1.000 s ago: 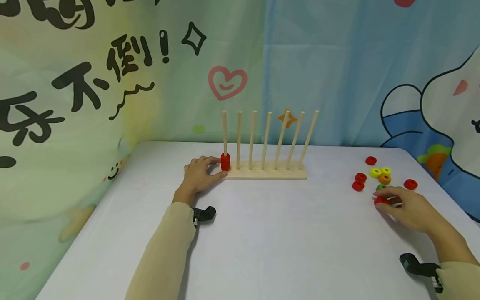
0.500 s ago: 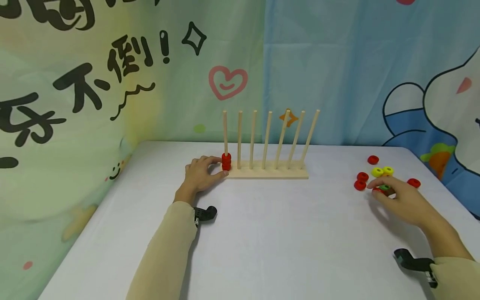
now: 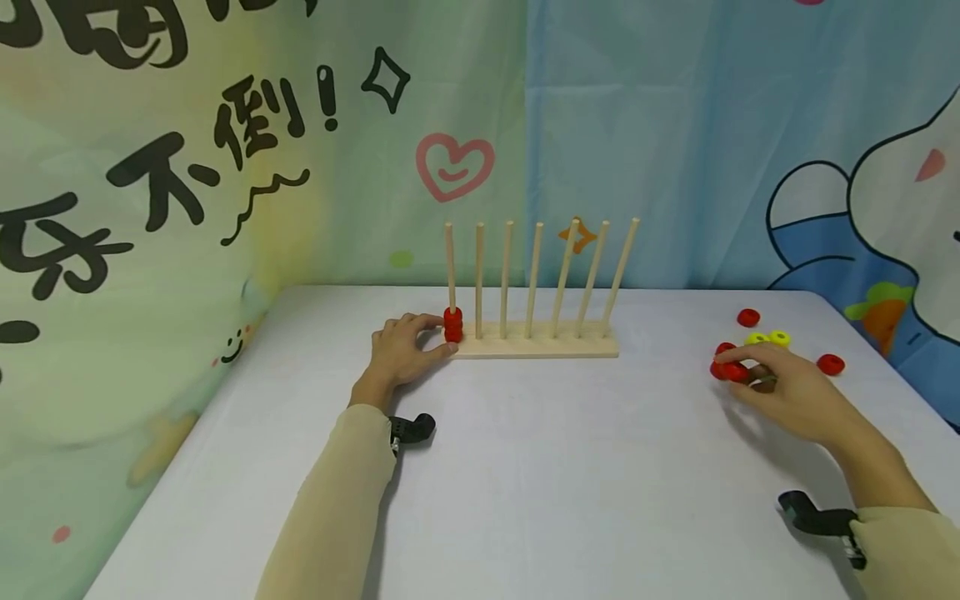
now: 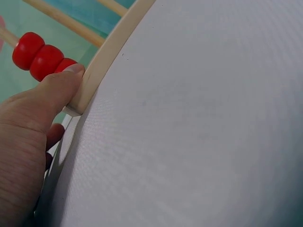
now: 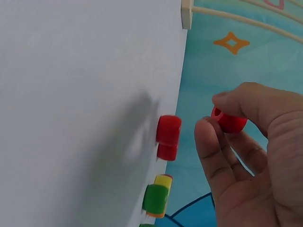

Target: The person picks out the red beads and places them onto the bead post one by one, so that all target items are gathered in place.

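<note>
A wooden peg rack (image 3: pixel 536 351) with a row of upright pegs stands at the far middle of the table. Three red beads (image 4: pixel 46 61) are stacked on its leftmost peg. My left hand (image 3: pixel 401 350) grips the left end of the rack's base, the thumb in front beside the lowest bead; the fingertips behind are hidden. Over at the right, my right hand (image 3: pixel 791 392) pinches a red bead (image 5: pixel 231 122) between thumb and fingers, above the table. The hole of this bead shows in the right wrist view.
Near the right hand lie loose beads: two red beads (image 5: pixel 168 135) side by side, yellow beads (image 3: pixel 778 337) and a green bead (image 5: pixel 156 198). Further out are a red bead (image 3: pixel 747 317) and another red bead (image 3: pixel 830 364). A printed cloth (image 3: pixel 637 150) hangs behind the white table (image 3: pixel 570 467).
My right hand has lifted the red bead and carried it to the left, away from the loose beads. My left hand stays on the rack's end.
</note>
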### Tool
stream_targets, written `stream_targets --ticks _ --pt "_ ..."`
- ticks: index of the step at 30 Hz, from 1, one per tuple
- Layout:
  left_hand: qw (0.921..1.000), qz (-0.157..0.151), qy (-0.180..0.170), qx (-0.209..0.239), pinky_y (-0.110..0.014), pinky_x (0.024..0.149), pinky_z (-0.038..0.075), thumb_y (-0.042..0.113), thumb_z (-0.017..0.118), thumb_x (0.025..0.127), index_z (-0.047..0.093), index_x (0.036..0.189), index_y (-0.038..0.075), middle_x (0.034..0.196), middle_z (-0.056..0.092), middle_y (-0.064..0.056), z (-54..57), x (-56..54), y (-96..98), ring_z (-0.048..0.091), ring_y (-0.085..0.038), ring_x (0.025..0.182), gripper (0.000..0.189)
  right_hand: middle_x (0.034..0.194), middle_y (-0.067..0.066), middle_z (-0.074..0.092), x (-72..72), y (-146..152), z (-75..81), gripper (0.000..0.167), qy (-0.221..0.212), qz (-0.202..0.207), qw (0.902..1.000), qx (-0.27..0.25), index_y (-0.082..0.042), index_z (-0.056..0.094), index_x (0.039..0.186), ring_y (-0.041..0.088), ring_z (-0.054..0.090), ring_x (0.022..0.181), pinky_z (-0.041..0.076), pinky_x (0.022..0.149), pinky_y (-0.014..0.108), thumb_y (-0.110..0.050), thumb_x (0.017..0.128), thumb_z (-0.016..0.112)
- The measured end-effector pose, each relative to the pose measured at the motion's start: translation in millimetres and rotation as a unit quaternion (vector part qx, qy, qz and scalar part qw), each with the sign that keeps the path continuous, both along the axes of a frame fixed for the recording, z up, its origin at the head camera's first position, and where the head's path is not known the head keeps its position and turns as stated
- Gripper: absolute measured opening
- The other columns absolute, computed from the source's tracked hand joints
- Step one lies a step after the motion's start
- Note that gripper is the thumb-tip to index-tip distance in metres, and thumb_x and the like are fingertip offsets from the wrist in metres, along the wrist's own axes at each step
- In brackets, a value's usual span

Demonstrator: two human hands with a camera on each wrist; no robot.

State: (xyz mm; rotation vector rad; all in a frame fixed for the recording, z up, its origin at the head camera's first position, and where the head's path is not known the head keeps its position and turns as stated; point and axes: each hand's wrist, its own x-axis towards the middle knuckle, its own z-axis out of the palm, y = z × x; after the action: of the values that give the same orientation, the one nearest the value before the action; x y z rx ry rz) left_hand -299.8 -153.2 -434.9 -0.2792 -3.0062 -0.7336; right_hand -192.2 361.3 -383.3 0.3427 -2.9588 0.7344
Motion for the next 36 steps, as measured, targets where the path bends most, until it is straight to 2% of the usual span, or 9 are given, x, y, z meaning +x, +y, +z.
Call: stream_targets --ticks 5,9,14,20,24,29,36 --pt "1.0000 -0.003 0.002 -0.002 -0.053 0.102 0.028 0.063 0.058 0.087 0.056 0.137 0.031 0.144 0.049 -0.004 2.5 -0.2 1.0 0.040 -0.032 0.129 0.060 0.122 0.016 0.058 -0.6 -6 1.3 0.043 0.029 0.019 0.9994 -0.009 -0.010 0.063 0.127 0.038 0.061 0.099 0.049 0.070 0.015 -0.002 0.085 0.073" --pt "1.0000 -0.001 0.001 -0.005 -0.053 0.102 0.028 0.062 0.059 0.087 0.056 0.137 0.031 0.144 0.049 -0.004 3.7 -0.3 1.3 0.040 -0.032 0.128 0.059 0.118 0.011 0.060 -2.1 -15 2.3 0.040 0.057 0.036 0.9975 -0.018 -0.011 0.064 0.125 0.031 0.061 0.097 0.047 0.072 0.011 -0.005 0.087 0.073" --pt "1.0000 -0.003 0.001 0.000 -0.053 0.102 0.028 0.062 0.059 0.087 0.056 0.136 0.030 0.144 0.050 -0.004 3.5 -1.1 1.9 0.040 -0.032 0.128 0.059 0.111 0.009 0.059 -4.7 -23 10.3 0.035 0.074 0.028 0.9965 -0.027 -0.012 0.066 0.122 0.032 0.061 0.098 0.043 0.072 0.006 -0.015 0.088 0.075" --pt "1.0000 -0.001 -0.001 -0.004 -0.053 0.102 0.029 0.062 0.058 0.087 0.056 0.136 0.031 0.145 0.049 -0.004 3.5 -1.1 2.6 0.040 -0.032 0.129 0.059 0.111 0.007 0.059 -9.9 -30 19.2 0.034 0.089 0.026 0.9945 -0.050 -0.011 0.067 0.121 0.031 0.060 0.098 0.036 0.074 0.000 -0.013 0.088 0.074" --pt "1.0000 -0.003 0.001 -0.004 -0.053 0.102 0.029 0.062 0.058 0.087 0.056 0.137 0.030 0.145 0.049 -0.004 4.4 -1.4 2.5 0.040 -0.032 0.129 0.059 0.117 0.009 0.060 -12.8 -37 18.5 0.036 0.090 0.020 0.9931 -0.073 -0.011 0.065 0.123 0.030 0.059 0.097 0.041 0.072 0.003 -0.011 0.089 0.074" --pt "1.0000 0.000 0.002 -0.002 -0.054 0.101 0.029 0.062 0.059 0.087 0.057 0.136 0.029 0.143 0.050 -0.004 2.9 -2.0 0.9 0.040 -0.033 0.128 0.059 0.119 0.007 0.061 -15.4 -52 16.1 0.037 0.067 0.015 0.9923 -0.103 -0.014 0.062 0.127 0.027 0.060 0.099 0.047 0.072 0.011 -0.019 0.091 0.072" --pt "1.0000 0.000 -0.001 -0.002 -0.054 0.102 0.029 0.062 0.059 0.087 0.056 0.137 0.028 0.145 0.049 -0.006 -0.3 0.0 1.5 0.040 -0.034 0.129 0.061 0.116 0.004 0.061 -21.3 -69 19.0 0.027 0.091 0.047 0.9857 -0.134 -0.015 0.069 0.117 0.015 0.054 0.096 0.045 0.076 0.009 -0.012 0.090 0.072"
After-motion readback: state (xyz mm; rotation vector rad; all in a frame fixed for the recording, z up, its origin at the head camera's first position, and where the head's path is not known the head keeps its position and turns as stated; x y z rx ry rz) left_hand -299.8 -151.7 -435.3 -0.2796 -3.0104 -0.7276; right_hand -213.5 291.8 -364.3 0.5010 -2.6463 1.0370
